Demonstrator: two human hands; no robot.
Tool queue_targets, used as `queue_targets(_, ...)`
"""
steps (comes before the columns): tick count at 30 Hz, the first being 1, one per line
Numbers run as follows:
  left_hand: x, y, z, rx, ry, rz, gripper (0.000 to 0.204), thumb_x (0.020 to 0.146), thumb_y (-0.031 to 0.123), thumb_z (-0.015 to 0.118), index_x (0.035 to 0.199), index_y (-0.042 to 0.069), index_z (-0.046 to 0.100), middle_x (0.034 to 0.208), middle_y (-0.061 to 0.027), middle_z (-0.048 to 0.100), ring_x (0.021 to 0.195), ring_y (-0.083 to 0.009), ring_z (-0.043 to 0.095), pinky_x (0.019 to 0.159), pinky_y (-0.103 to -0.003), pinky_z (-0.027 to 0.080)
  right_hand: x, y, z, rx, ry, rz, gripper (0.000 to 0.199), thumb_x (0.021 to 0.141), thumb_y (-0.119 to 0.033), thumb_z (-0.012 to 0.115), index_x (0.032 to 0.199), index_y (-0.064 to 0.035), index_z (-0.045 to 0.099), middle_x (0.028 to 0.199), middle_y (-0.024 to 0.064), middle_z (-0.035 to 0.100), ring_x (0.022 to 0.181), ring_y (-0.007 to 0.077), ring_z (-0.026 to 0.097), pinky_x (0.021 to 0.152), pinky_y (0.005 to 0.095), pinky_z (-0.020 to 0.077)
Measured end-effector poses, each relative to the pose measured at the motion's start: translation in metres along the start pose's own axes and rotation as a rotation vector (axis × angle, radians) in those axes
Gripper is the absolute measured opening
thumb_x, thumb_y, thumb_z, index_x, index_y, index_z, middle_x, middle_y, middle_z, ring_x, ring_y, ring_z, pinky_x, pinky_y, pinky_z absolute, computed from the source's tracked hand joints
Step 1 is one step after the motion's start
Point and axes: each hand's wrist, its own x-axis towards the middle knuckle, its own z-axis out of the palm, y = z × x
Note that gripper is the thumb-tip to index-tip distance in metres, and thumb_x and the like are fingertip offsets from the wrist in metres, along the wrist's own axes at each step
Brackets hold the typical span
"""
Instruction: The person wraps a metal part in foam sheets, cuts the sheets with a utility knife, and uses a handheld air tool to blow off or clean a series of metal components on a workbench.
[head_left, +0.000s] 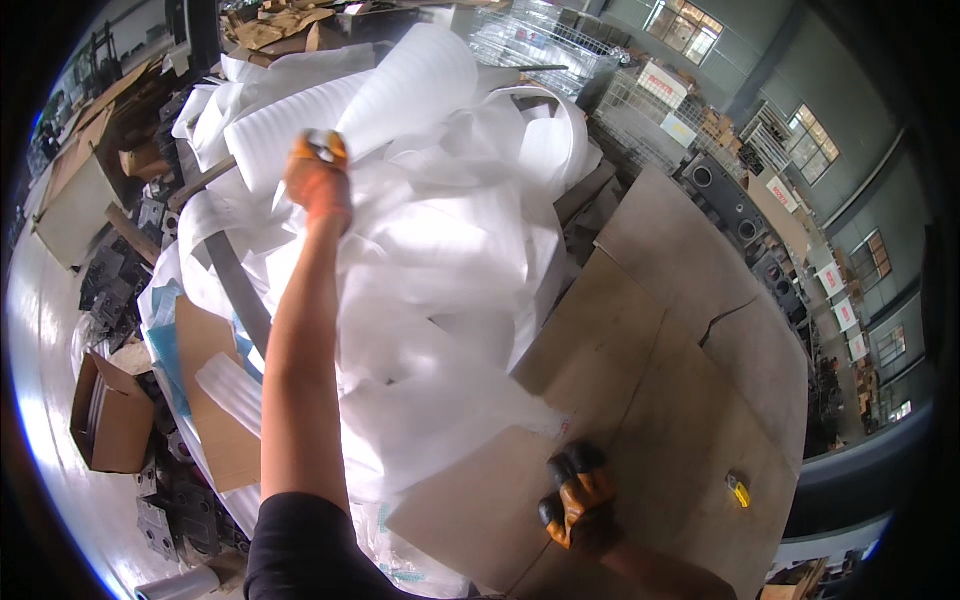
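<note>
A large heap of white foam sheet [430,290] fills the middle, rumpled and folded over itself. My left hand [320,180], in an orange work glove, reaches to the far side of the heap. Its fingers are closed on a foam sheet, with a white bit showing between them; the hand is slightly blurred. My right hand [578,500] wears an orange glove with black fingertips. It rests on the brown cardboard sheets [650,400] at the near right, thumb apart from the fingers. A yellow utility knife [738,490] lies on the cardboard, to the right of that hand.
An opened cardboard box [112,415] stands at the left, beside dark metal parts [190,515]. A grey strip [238,290] leans against the heap. Wire cages [640,110] stand at the back; dark machine castings [745,225] line the far right.
</note>
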Motion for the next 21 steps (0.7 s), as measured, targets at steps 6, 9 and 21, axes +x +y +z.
queue_targets(6,0.042,-0.028,0.018,0.654,-0.335,0.006,0.078,0.072,0.062,0.063,0.136,0.021,0.047,0.144,-0.0050,0.042,0.140,-0.0300,0.025,0.106,-0.056,0.021,-0.006,0.002,0.002,-0.037,-0.013,0.062,0.057,0.070,-0.035,0.066,0.121,-0.0079,0.058,0.132,0.0172,0.049,0.118,0.0410,0.047,0.093,0.0528,0.0413)
queue_targets(9,0.047,-0.035,0.047,0.659,-0.417,-0.156,0.048,0.077,0.048,0.060,0.118,0.024,0.063,0.128,-0.0038,0.058,0.127,-0.0284,0.045,0.103,-0.050,0.028,-0.004,0.002,0.000,-0.021,-0.024,0.088,0.057,0.072,-0.036,0.066,0.121,-0.0081,0.059,0.132,0.0178,0.049,0.117,0.0415,0.048,0.094,0.0523,0.0415)
queue_targets(21,0.049,0.133,0.002,-0.699,-0.387,0.463,0.039,0.087,0.021,0.069,0.114,-0.004,0.060,0.106,-0.0093,0.067,0.099,-0.0157,0.061,0.089,-0.026,0.046,-0.004,-0.006,-0.005,0.041,0.000,0.055,0.057,0.068,-0.024,0.072,0.120,-0.0053,0.057,0.127,0.0222,0.050,0.117,0.0428,0.048,0.097,0.0508,0.0419)
